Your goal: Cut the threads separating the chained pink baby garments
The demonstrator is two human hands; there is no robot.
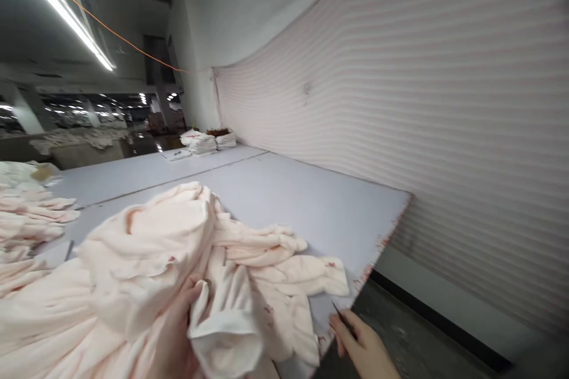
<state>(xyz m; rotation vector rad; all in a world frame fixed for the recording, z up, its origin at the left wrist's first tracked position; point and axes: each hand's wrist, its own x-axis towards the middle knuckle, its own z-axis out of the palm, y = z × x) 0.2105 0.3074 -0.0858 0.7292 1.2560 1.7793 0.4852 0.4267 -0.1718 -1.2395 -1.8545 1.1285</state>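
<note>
Fingers of the left hand (178,325) are clenched into the cloth pile (178,272), thumb pressed on a white folded edge right at the near side of the heap. So that hand's got a proper grip on the fabric. Right hand (362,346) sits just off the pile's right edge, at the corner of the surface (311,201), with its fingers pinched around a thin dark tool (342,312); can't make out what the tool is, too blurry.

Pile itself is pale peach, bunched up, with small reddish marks, sprawled over the near part of the grey surface. More of the same cloth (31,213) lies left of the pile. Well beyond it sit folded stacks (207,141). Right of it hangs a big striped sheet (422,100).
</note>
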